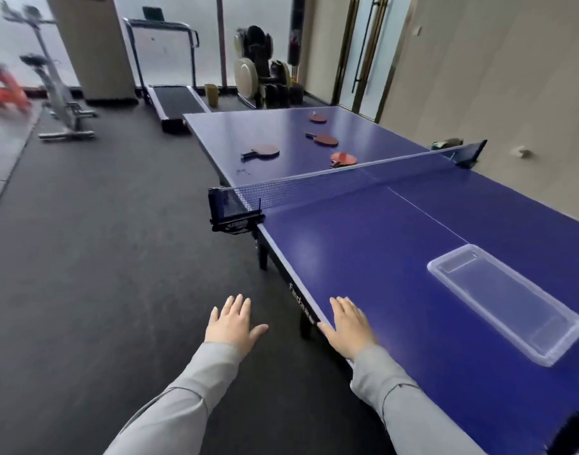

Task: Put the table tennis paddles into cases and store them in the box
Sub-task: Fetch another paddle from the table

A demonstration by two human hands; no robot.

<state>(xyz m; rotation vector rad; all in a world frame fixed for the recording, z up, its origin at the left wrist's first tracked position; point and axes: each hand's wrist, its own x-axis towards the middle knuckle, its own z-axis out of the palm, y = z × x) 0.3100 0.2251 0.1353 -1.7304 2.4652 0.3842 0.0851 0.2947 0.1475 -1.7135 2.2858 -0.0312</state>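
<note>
Several red table tennis paddles lie on the far half of the blue table, beyond the net: one at the left, one close to the net, one mid-table and one at the far end. A clear plastic box sits empty on the near half, to the right. My left hand hovers flat over the floor beside the table, fingers straight, holding nothing. My right hand is flat over the table's near left edge, also empty. A black thing shows at the bottom right corner.
Dark floor runs along the table's left side. A treadmill, an exercise bike and a massage chair stand at the back. A beige wall and a glass door close the right side. Something red is blurred at the far left.
</note>
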